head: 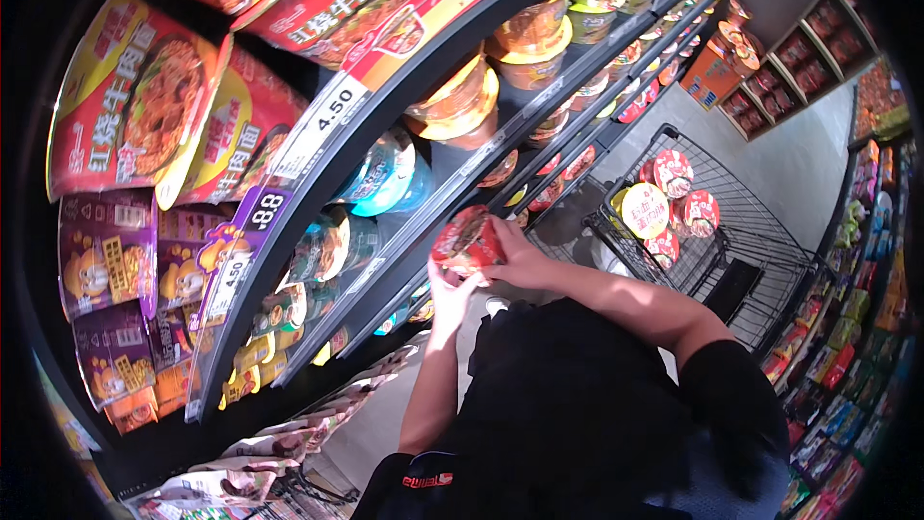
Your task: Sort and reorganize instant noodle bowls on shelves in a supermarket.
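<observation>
Both my hands hold one red instant noodle bucket (468, 240) in front of my chest, beside the store shelves. My left hand (453, 296) supports it from below at its near side. My right hand (518, 254) grips its right side, with the arm reaching across from the right. A black wire shopping cart (783, 235) stands to the right. Inside it lie several red-and-white noodle buckets (699, 214) and a bucket with a yellow-rimmed lid (644, 210). Bowls and buckets of noodles in brown, teal and green line the shelf, a teal bucket (390, 172) among them.
Large red noodle packs (137, 101) and purple packs (108, 253) fill the upper shelf, above a curved price rail (317, 130). An orange display box (718, 65) and a wooden rack (801, 61) stand beyond the cart. Another stocked shelf (837, 339) runs along the right.
</observation>
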The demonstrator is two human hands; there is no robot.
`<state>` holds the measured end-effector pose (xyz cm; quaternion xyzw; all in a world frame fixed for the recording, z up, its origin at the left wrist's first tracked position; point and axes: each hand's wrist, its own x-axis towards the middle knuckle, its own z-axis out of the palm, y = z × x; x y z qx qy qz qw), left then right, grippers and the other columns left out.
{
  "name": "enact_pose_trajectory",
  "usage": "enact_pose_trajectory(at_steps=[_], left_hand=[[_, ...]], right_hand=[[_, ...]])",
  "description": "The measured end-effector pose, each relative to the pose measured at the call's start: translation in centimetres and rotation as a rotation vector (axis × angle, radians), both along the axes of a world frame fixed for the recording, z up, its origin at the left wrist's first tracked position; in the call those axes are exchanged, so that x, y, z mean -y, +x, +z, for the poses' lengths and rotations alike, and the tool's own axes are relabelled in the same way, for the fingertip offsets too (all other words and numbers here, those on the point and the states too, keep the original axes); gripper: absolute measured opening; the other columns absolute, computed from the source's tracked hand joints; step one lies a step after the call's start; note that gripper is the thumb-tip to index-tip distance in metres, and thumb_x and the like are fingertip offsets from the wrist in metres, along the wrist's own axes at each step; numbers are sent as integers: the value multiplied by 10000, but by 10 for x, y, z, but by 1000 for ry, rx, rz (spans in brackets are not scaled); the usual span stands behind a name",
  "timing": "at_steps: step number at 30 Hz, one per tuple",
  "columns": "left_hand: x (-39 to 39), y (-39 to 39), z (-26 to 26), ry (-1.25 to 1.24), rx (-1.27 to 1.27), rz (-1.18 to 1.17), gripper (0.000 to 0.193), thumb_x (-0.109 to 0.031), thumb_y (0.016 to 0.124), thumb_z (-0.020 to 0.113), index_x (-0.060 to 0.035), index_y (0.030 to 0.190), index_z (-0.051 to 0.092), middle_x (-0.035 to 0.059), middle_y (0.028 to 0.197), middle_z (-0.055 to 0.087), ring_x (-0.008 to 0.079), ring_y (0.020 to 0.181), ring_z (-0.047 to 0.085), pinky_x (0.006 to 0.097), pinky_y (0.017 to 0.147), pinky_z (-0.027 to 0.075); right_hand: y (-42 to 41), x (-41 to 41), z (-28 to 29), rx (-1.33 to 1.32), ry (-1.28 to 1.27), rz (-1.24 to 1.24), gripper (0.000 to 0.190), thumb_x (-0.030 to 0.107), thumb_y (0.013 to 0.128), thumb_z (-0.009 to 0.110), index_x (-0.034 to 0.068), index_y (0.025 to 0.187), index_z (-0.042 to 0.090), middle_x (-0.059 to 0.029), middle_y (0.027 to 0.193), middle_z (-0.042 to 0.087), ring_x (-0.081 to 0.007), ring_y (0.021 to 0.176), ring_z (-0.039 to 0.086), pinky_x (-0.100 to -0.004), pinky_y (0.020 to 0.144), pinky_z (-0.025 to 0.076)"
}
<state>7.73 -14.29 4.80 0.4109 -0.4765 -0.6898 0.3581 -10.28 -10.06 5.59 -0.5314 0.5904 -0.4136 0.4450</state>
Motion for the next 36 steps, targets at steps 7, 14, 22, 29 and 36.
enact_pose_trajectory(at_steps=[7,14,22,29,36], left_hand=[[57,16,-37,-228,87,140,764,69,665,771,-4,1294,343,125,1230,506,235,1068,566,358,929,475],[113,28,-80,35,419,47,328,-18,764,726,1,1072,614,59,1031,641,150,950,591,278,854,450],[114,15,-95,-4,382,-124,416,47,777,671,0,1178,572,69,1098,632,173,994,596,304,890,450],[109,13,-86,29,277,-212,523,90,782,634,-2,1279,501,88,1227,578,186,1117,551,317,976,405],[97,14,-90,-7,311,-148,593,92,786,634,-16,1329,419,93,1263,527,191,1144,517,322,976,406]], right_hand=[[44,75,-80,288,-97,-65,1013,251,677,744,-19,1439,133,-223,1322,367,-332,1270,377,-359,1073,308],[45,117,-72,646,-103,-4,466,-52,650,628,19,1089,488,-77,1018,549,-165,1027,528,-304,852,455],[58,117,-119,622,-106,-323,438,-7,649,691,7,999,427,-93,914,527,-173,897,531,-326,784,454],[56,106,-114,794,-15,-361,579,4,706,700,5,1201,400,-88,997,565,-164,916,547,-296,752,473],[27,54,-101,661,245,-304,596,143,756,681,-6,1280,439,-128,1078,588,-195,930,576,-312,785,466]])
